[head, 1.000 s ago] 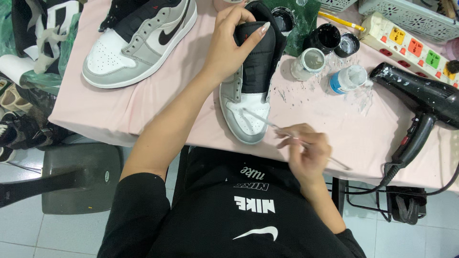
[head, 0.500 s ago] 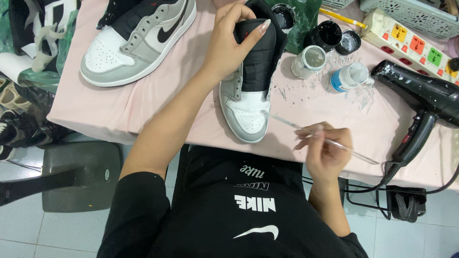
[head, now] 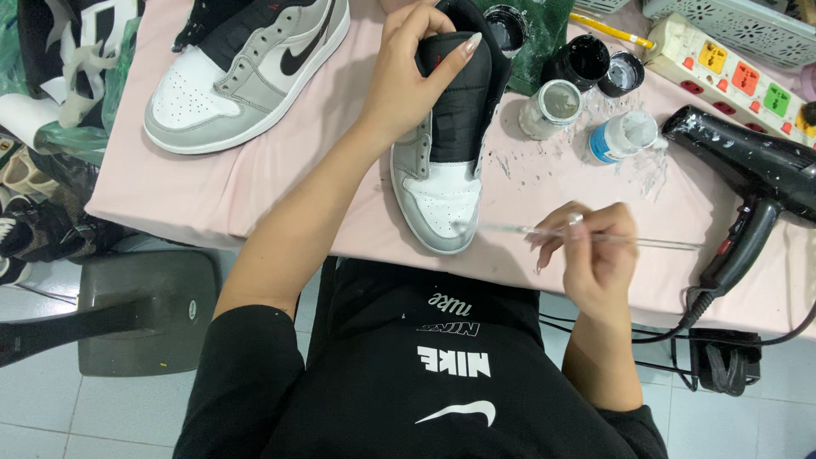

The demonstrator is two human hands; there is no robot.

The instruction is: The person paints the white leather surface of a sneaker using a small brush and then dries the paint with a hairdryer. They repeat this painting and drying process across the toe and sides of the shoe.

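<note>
A grey, white and black high-top sneaker (head: 438, 191) lies on the pink tablecloth (head: 280, 178), toe pointing toward me. My left hand (head: 408, 72) grips its black tongue and collar from above. My right hand (head: 591, 251) holds a thin clear-handled paintbrush (head: 586, 236) level, near the table's front edge; the brush tip (head: 463, 227) sits by the grey toe of the sneaker. A matching second sneaker (head: 242, 72) rests at the far left of the table.
Small paint jars (head: 552, 106) and a bottle with a blue label (head: 620, 136) stand right of the shoe. A black hair dryer (head: 748, 170) lies at the right, a power strip (head: 731, 72) behind it. Shoes and bags crowd the floor at left; a grey stool base (head: 136, 310) stands below.
My right hand has moved right and up from near my lap to the table edge, swinging the brush level so its tip reaches the sneaker's toe. The left hand keeps its hold.
</note>
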